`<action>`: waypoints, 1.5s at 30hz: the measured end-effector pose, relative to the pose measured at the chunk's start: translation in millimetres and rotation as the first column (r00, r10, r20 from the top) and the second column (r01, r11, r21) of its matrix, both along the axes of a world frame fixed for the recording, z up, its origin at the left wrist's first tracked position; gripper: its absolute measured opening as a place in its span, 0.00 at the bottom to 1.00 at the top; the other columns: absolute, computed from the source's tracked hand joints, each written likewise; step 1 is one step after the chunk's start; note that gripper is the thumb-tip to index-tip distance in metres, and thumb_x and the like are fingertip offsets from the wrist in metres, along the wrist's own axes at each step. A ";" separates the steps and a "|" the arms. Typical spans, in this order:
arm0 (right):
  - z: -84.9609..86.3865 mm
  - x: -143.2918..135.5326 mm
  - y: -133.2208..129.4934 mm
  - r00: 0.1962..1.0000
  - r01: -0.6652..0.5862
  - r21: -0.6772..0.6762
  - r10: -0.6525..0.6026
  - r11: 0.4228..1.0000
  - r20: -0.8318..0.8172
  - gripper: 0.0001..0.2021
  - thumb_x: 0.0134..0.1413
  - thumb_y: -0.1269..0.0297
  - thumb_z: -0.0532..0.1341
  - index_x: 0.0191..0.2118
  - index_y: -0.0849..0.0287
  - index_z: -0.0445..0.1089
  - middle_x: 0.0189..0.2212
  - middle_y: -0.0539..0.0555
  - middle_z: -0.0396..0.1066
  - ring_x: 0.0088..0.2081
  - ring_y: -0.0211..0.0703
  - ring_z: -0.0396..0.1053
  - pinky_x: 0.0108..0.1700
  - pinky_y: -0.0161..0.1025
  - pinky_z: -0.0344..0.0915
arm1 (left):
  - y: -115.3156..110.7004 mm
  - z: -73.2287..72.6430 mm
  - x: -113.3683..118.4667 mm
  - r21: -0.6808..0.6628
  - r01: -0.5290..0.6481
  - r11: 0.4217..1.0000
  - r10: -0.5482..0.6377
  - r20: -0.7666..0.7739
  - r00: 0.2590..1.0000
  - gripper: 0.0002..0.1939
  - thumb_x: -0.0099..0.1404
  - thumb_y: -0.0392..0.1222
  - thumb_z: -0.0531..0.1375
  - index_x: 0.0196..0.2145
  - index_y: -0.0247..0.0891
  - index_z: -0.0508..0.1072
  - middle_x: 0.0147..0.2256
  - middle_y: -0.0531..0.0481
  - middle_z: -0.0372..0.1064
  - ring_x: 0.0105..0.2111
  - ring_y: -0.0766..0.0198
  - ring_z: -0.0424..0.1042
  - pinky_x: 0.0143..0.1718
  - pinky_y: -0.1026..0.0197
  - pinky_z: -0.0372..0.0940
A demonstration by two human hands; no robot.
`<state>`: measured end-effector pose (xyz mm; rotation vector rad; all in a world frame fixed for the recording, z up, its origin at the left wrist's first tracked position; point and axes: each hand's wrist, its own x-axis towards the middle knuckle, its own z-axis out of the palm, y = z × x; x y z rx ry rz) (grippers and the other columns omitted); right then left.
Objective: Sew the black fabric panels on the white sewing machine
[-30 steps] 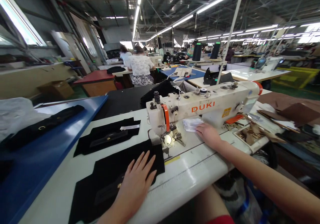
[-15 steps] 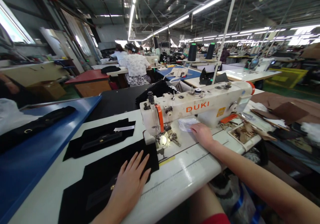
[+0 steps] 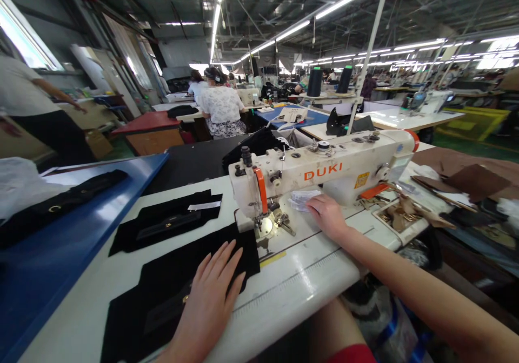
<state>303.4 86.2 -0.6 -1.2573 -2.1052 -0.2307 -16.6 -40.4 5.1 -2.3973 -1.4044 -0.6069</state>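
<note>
My left hand (image 3: pixel 213 287) lies flat, fingers spread, on a large black fabric piece (image 3: pixel 133 309) with a gold fitting. That piece reaches up to the needle area of the white sewing machine (image 3: pixel 292 174). Under the machine's arm, my right hand (image 3: pixel 326 215) has its fingers pressed together at the edge of a stack of white labels (image 3: pixel 302 199). Its fingertips are partly hidden, so a grip on a label cannot be made out. Behind my left hand lies a smaller black piece (image 3: pixel 154 230) with a white strip (image 3: pixel 205 206) on it.
A blue table (image 3: pixel 48 276) at the left bears a black fabric piece (image 3: pixel 77 193) and clear plastic. Right of the machine are a tray (image 3: pixel 399 220) of small parts and brown pieces (image 3: pixel 472 182). People (image 3: pixel 221 101) sit ahead; another (image 3: pixel 32 98) stands at the far left.
The view has shifted slightly. A person has come into view at the far left. The labels look a little more spread at my right fingertips; my left hand stays on the black fabric.
</note>
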 end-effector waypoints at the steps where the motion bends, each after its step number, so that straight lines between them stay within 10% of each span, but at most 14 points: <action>1: 1.8 -7.8 -9.8 0.997 -0.063 0.042 0.061 0.997 0.050 0.09 0.62 0.70 0.58 0.34 0.58 0.75 0.31 0.55 0.75 0.36 0.44 0.69 0.40 0.40 0.63 | -3.3 3.8 6.1 0.042 0.052 0.998 -0.052 -0.003 0.999 0.22 0.70 0.43 0.51 0.60 0.37 0.64 0.58 0.41 0.66 0.59 0.54 0.63 0.59 0.48 0.59; 5: 1.9 -59.0 -56.1 0.933 -0.316 0.084 0.293 0.945 0.208 0.09 0.62 0.70 0.58 0.31 0.59 0.73 0.27 0.53 0.70 0.33 0.43 0.64 0.38 0.40 0.60 | -7.0 6.5 36.2 0.101 0.208 0.973 -0.207 -0.017 0.978 0.25 0.69 0.33 0.49 0.63 0.36 0.59 0.56 0.42 0.68 0.57 0.57 0.65 0.59 0.51 0.60; 11: -5.4 -116.5 -81.8 0.926 -0.378 0.088 0.376 0.922 0.037 0.13 0.65 0.68 0.55 0.29 0.59 0.72 0.26 0.52 0.70 0.31 0.41 0.64 0.35 0.39 0.61 | 9.5 -10.7 32.8 0.018 0.128 0.992 -0.129 0.131 0.983 0.20 0.70 0.32 0.47 0.58 0.35 0.64 0.42 0.44 0.74 0.40 0.62 0.75 0.43 0.59 0.72; 18: -5.0 -96.7 -69.5 0.921 -0.374 -0.007 0.371 0.927 -0.116 0.10 0.64 0.70 0.56 0.37 0.60 0.75 0.31 0.54 0.75 0.35 0.43 0.68 0.40 0.40 0.66 | 22.6 -2.1 -9.1 0.064 0.108 0.992 -0.117 0.156 0.981 0.15 0.71 0.34 0.48 0.43 0.36 0.74 0.40 0.45 0.73 0.40 0.62 0.74 0.45 0.59 0.71; 35: -0.9 -96.1 -81.8 0.770 -0.572 -0.206 0.606 0.794 0.199 0.11 0.63 0.71 0.56 0.46 0.64 0.73 0.47 0.59 0.74 0.49 0.45 0.69 0.53 0.42 0.65 | 46.9 16.4 14.3 -0.283 0.178 0.942 -0.244 -0.218 0.945 0.14 0.63 0.25 0.52 0.42 0.35 0.73 0.41 0.45 0.74 0.41 0.58 0.72 0.44 0.56 0.69; 45: 0.8 -95.7 -84.0 0.777 -0.568 -0.232 0.607 0.790 0.167 0.11 0.62 0.72 0.56 0.47 0.65 0.73 0.48 0.60 0.73 0.49 0.45 0.68 0.54 0.43 0.64 | 53.3 4.0 2.8 -0.142 0.301 0.943 -0.320 -0.135 0.938 0.14 0.66 0.27 0.51 0.42 0.33 0.74 0.41 0.44 0.74 0.43 0.59 0.72 0.49 0.56 0.67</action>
